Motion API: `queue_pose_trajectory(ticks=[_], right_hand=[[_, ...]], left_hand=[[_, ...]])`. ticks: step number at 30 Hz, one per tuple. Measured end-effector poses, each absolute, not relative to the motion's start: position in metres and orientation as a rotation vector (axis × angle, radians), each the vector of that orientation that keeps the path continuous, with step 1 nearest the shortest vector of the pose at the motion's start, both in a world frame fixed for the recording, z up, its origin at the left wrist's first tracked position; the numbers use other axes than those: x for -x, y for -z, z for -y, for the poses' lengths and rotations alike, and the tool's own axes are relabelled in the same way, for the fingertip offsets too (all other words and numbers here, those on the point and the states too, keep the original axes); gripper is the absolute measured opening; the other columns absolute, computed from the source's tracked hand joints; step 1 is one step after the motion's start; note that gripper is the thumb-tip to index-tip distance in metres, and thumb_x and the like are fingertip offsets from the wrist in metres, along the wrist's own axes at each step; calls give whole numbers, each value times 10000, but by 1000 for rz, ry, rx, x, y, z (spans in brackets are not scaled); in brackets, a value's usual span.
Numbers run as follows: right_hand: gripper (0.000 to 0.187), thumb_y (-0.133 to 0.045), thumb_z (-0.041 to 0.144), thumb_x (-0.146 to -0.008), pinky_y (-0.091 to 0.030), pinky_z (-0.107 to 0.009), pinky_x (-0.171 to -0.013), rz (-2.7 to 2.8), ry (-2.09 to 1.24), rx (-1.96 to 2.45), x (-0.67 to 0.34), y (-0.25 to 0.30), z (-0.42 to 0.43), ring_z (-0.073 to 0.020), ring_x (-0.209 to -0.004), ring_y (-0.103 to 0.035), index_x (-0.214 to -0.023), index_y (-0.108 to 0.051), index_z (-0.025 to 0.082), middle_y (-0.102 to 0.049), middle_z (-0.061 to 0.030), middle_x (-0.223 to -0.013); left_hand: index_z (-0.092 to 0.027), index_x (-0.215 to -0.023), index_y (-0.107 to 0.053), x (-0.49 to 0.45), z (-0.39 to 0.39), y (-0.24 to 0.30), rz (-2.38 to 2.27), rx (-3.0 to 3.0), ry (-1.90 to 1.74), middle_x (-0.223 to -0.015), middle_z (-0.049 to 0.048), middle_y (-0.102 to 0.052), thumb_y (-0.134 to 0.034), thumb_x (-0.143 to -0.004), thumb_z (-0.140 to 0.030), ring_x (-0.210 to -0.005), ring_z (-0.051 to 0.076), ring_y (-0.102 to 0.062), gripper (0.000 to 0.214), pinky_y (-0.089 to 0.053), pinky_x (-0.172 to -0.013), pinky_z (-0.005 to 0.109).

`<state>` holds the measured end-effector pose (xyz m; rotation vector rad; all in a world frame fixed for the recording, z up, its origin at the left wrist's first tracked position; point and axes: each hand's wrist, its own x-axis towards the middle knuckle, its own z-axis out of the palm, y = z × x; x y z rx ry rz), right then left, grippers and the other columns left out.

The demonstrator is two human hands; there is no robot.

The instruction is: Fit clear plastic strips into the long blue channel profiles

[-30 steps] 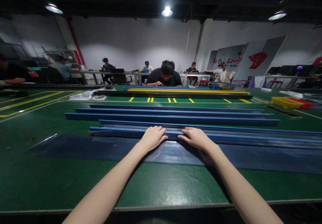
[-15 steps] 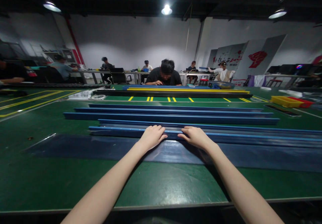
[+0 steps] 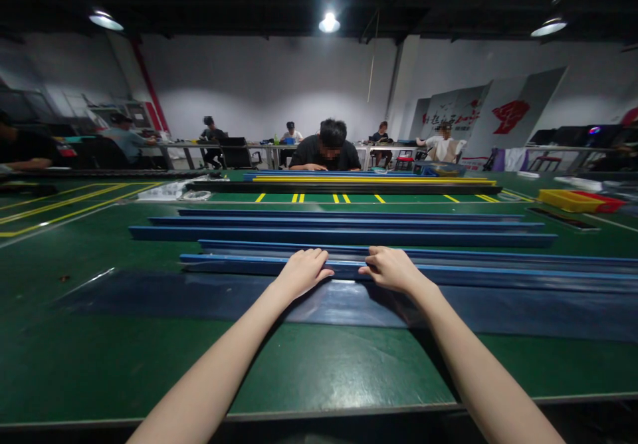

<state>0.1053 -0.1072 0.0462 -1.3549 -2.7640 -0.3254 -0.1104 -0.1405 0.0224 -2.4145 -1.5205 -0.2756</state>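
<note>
A long blue channel-shaped profile (image 3: 239,262) lies across the table in front of me. My left hand (image 3: 303,272) is closed over its near edge, fingers on top and thumb on the near side. To the right, my right hand (image 3: 391,270) grips the same edge, with its fingers curled more tightly. Under and in front of the profile lies a flat, glossy strip of clear bluish film (image 3: 199,298). The undersides of both hands and the fingertips inside the channel are hidden.
More blue profiles (image 3: 343,236) lie parallel farther back on the green table (image 3: 309,371). Beyond them are black and yellow bars (image 3: 373,180), with a person (image 3: 323,151) bent over behind. A yellow tray (image 3: 568,201), a red tray (image 3: 605,203) and a dark phone-like slab (image 3: 563,218) are at right.
My right hand has shifted slightly right along the profile, and its fingers have curled in more. My left hand keeps its place. The whole view has moved a little.
</note>
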Motion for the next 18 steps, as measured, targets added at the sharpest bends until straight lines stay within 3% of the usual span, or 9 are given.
queue_pose_trajectory(ticks=[8,18], right_hand=[[371,-465,488,-788,-324,-246,-556,2744,263,1509,-130,-56,104,-199,-756,-609,-738,-694,200,-680,-85,-824],[433,-445,544,-778,-304,-241,-526,2730,254,1551,-142,-56,99,-198,-715,-610,-696,-683,192,-689,-90,-780]], left_hand=[[-176,-847,-483,113,140,-25,1472,2412,378,-883,36,-569,-517,-812,-443,-837,183,-551,271,-399,-691,277],[-184,-798,-477,113,140,-27,1478,2397,438,-841,25,-549,-532,-798,-457,-809,174,-515,278,-382,-675,275]])
